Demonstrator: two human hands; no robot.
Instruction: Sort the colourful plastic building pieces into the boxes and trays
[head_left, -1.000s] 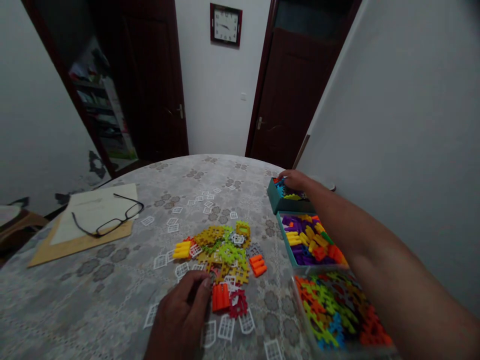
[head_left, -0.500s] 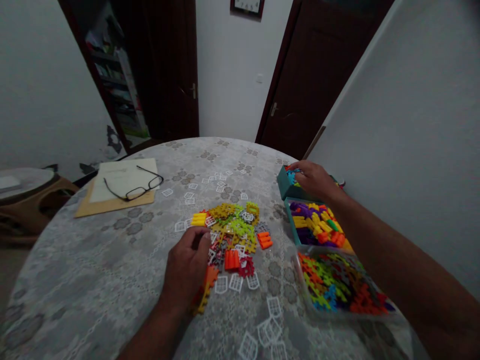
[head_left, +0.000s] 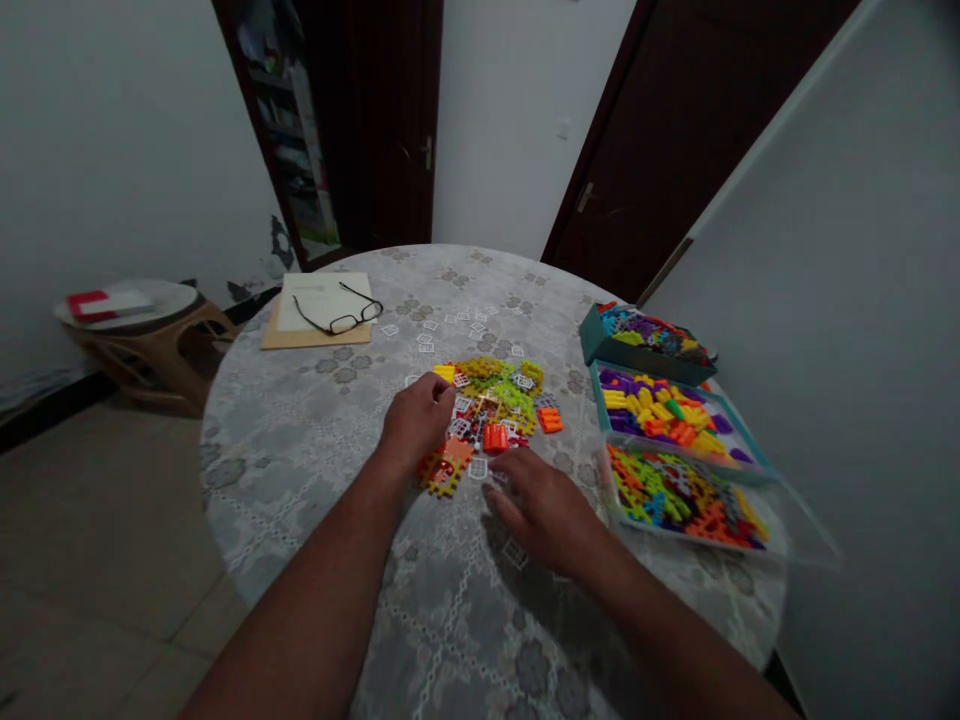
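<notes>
My left hand [head_left: 417, 420] is curled at the left side of a build of flat toothed plastic blocks [head_left: 517, 398] in yellow, lime and red. Thumb and fingertips come together there, and whatever they pinch is hidden. Just below that hand is an orange and yellow block panel [head_left: 444, 468]. My right hand [head_left: 547, 505] hovers low in front of the build, its thumb apart from its fingers, with no piece clearly visible in it. Close to its fingertips are a white window piece [head_left: 478, 469] and a red-orange ribbed piece [head_left: 496, 438].
On the right stand a teal box of mixed blocks [head_left: 651, 352], a tray of yellow and purple pieces [head_left: 752, 440] and a clear tub [head_left: 613, 500]. Glasses [head_left: 344, 324] lie on papers [head_left: 315, 340] at the left. White window pieces [head_left: 426, 343] are scattered behind the build.
My right hand has left the teal box and come back to the front of the build. My left hand stays at the left side. The view has shifted and shows more floor.
</notes>
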